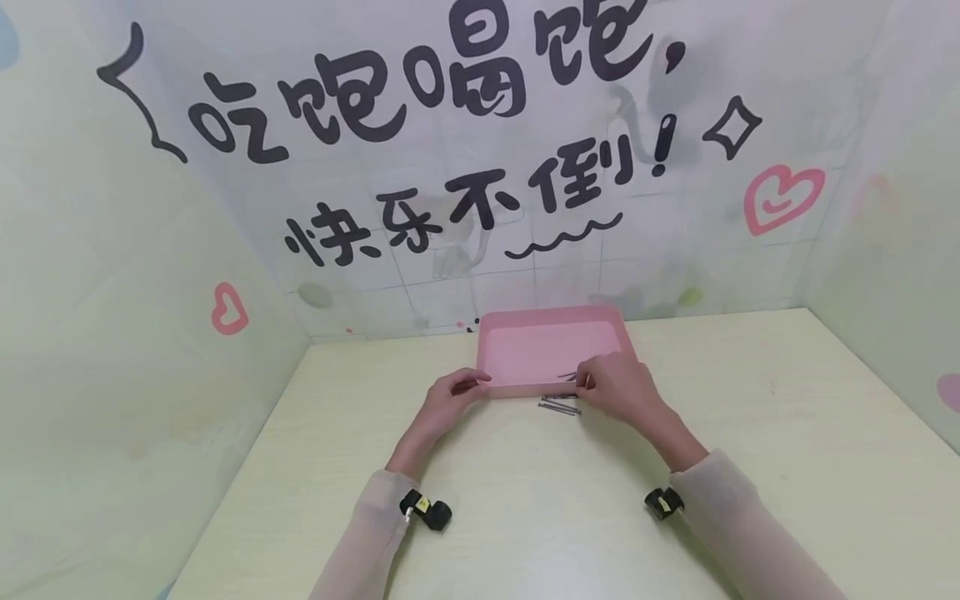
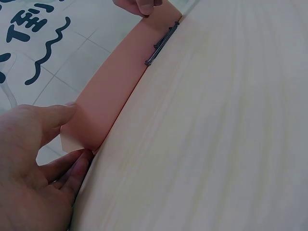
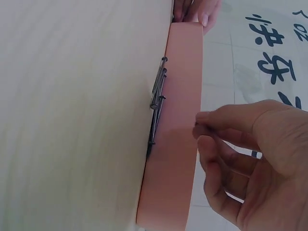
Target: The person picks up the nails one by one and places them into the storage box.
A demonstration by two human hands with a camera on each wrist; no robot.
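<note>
A shallow pink tray [image 1: 553, 389] stands at the back of the table. My left hand [image 1: 450, 400] grips its near left corner, the thumb [image 2: 57, 117] at the rim and the fingers low against the side. Along the outside of the tray's front wall [image 3: 180, 159] lie several dark metal nails [image 3: 158, 91]. Over the right part of that wall is my right hand [image 1: 618, 385], its fingers bent and fingertips [image 3: 206, 118] close together. Thin dark nails [image 1: 567, 376] show beside those fingertips, at the inner side of the wall; whether the fingers pinch one is unclear.
A pale wood-grain table [image 1: 525, 500] lies under the forearms. Behind the tray rises a printed backdrop [image 1: 360, 300] with dark lettering, and similar sheets [image 1: 112, 375] close off both sides. A small black camera sits at each wrist.
</note>
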